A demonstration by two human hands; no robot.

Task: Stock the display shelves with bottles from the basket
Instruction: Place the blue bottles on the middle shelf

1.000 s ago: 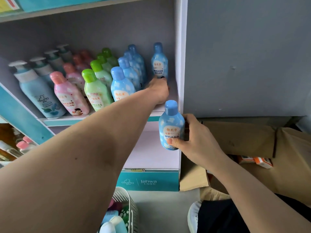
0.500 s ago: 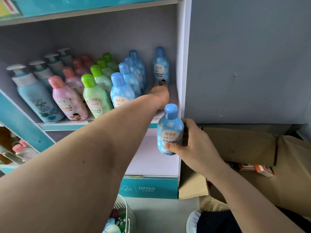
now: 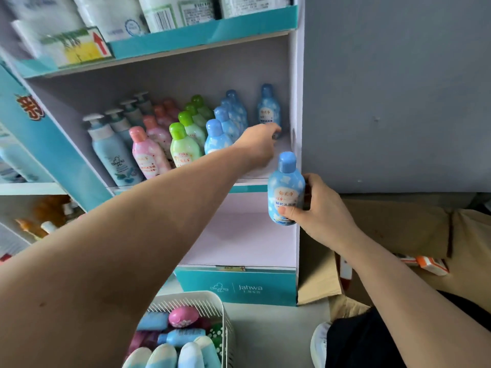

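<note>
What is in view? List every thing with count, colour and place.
Held bottle: one, blue, before the shelf edge.
Lone bottle: one, blue, shelf's back right.
Blue row: about four, shelf.
Green row: about four, left of blue.
Pink row: several, left of green.
Pump bottles: four, pale blue, far left.
Basket: one, white, bottom, holding mixed bottles.
Cardboard box: one, brown, right.
Left hand: at lone bottle's base.
Right hand: fingers grip held bottle.

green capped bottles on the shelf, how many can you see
4, in one row front to back on the middle shelf: front green bottle, second green bottle, third green bottle, rear green bottle. Others may be hidden behind.
</note>
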